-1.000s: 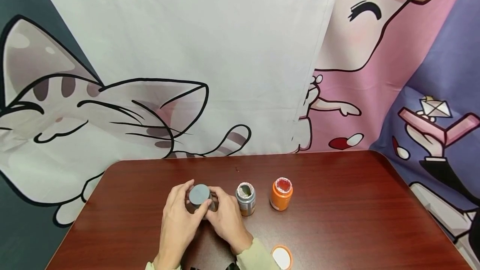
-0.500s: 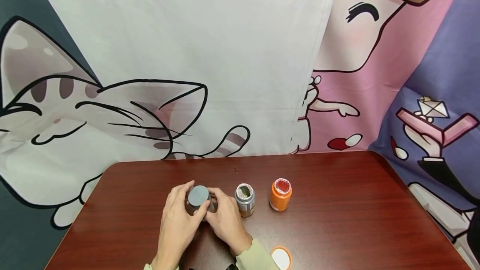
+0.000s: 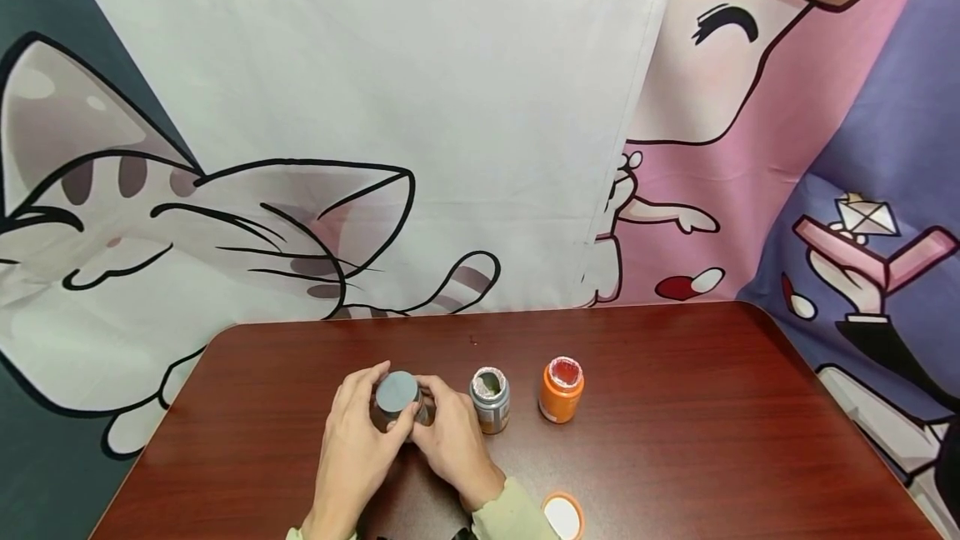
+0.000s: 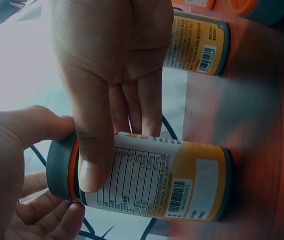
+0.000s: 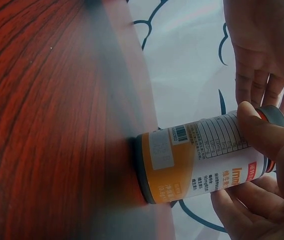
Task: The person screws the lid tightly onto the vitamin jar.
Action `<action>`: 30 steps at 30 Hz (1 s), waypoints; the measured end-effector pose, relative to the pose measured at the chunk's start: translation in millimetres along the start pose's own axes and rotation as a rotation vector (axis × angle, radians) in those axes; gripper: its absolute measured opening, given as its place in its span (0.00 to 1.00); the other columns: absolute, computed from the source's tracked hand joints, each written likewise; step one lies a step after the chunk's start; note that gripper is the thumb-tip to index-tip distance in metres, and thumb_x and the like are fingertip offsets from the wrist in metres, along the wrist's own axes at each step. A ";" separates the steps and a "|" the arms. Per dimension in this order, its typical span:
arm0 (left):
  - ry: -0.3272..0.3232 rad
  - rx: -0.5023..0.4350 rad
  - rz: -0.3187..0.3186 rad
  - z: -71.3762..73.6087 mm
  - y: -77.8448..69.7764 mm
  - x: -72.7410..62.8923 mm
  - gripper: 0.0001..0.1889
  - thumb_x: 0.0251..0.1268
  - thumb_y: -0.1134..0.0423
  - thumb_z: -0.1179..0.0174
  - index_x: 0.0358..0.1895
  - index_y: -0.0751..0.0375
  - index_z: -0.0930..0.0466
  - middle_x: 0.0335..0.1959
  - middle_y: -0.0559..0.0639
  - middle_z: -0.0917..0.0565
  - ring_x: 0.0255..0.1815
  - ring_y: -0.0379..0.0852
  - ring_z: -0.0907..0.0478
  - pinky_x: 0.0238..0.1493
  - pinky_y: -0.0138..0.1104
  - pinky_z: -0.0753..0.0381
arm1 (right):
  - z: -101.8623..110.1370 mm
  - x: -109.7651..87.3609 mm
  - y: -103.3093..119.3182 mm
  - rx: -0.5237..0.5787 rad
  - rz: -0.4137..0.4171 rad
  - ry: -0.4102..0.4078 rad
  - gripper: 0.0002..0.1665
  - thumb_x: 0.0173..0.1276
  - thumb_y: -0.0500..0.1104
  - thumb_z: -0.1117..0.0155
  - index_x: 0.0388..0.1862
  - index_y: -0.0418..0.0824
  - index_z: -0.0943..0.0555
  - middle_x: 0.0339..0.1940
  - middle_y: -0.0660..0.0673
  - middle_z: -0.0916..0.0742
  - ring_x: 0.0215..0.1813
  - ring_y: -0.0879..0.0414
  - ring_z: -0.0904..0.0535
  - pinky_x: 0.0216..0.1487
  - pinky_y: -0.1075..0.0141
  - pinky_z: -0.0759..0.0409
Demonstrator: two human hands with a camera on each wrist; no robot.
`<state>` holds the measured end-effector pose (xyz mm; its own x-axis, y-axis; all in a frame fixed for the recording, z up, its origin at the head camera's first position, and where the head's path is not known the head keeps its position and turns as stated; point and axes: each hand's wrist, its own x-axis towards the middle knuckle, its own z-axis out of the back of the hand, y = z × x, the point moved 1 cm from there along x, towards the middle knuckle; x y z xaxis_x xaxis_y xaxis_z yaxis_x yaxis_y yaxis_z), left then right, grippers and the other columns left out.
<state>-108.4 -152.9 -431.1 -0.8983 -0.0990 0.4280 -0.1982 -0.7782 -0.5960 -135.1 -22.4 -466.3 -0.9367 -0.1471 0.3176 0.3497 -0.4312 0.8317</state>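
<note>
Between my two hands a vitamin bottle (image 3: 398, 391) with a dark grey cap (image 4: 62, 170) stands upright at the table. Its white and orange label (image 5: 196, 155) carries a barcode and a nutrition table. A bright orange ring (image 4: 75, 172) shows under the cap. My left hand (image 3: 354, 432) grips the cap, thumb on one side and fingers around the other. My right hand (image 3: 453, 436) holds the upper body just below, its thumb across the label. Right beside that hand is an uncapped grey bottle (image 3: 492, 415) with a torn whitish seal at the mouth.
Farther right stands an uncapped orange bottle (image 3: 561, 402), red inside, its rim edged with whitish seal. An orange-rimmed cap (image 3: 562, 517) lies white side up near the front. The brown table (image 3: 675, 432) ends at a cartoon-printed cloth (image 3: 450, 107).
</note>
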 end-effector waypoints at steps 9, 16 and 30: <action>0.011 0.002 -0.022 0.1 2.6 0.3 0.33 0.50 0.62 0.22 0.63 0.61 0.23 0.57 0.56 0.21 0.54 0.54 0.23 0.47 0.51 0.22 | 0.2 -0.3 -0.2 0.016 -0.004 0.017 0.26 0.59 0.42 0.22 0.57 0.43 0.17 0.46 0.49 0.10 0.46 0.62 0.14 0.48 0.62 0.16; 0.016 0.002 -0.039 -0.4 4.2 1.1 0.33 0.50 0.61 0.23 0.63 0.61 0.22 0.57 0.55 0.21 0.53 0.52 0.23 0.46 0.49 0.21 | 0.5 0.8 1.6 0.019 -0.019 0.021 0.26 0.59 0.42 0.22 0.57 0.43 0.17 0.46 0.49 0.10 0.46 0.64 0.14 0.49 0.62 0.17; 0.028 -0.003 -0.058 1.0 4.6 1.2 0.32 0.51 0.63 0.24 0.63 0.62 0.22 0.58 0.54 0.21 0.55 0.51 0.24 0.48 0.49 0.21 | 0.3 1.5 2.0 0.012 -0.009 0.018 0.26 0.58 0.42 0.21 0.57 0.43 0.17 0.46 0.50 0.10 0.46 0.64 0.15 0.48 0.63 0.17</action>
<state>-110.0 -157.2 -432.6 -0.8959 -0.0369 0.4427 -0.2510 -0.7801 -0.5730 -135.8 -23.2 -464.1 -0.9398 -0.1595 0.3024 0.3418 -0.4222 0.8396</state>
